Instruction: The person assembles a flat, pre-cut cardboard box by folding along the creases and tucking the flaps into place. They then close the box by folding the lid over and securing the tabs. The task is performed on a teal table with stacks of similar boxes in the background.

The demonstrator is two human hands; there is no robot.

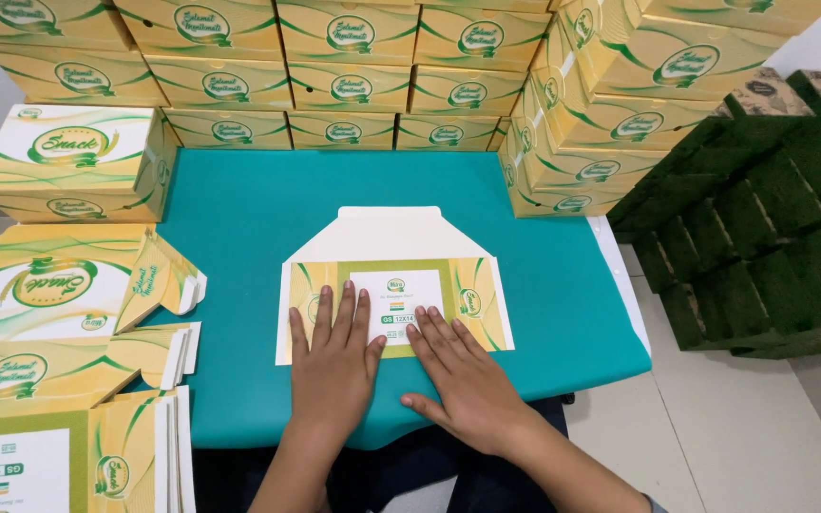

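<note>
Left hand: the left hand [333, 366] lies flat, fingers spread, on the flat box [394, 296].
Right hand: the right hand [463, 380] lies flat on it too.
Flat box: near the front edge of the green table [239, 218].
Back edge: finished yellow boxes [344, 85] stacked up.

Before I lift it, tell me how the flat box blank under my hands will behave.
The flat box blank looks like thin printed card, so it is probably light and may sag at its creases when lifted by one edge. Its glossy face could slide on the teal cloth. With the left hand and right hand pressed flat on it, it should stay put.
</note>
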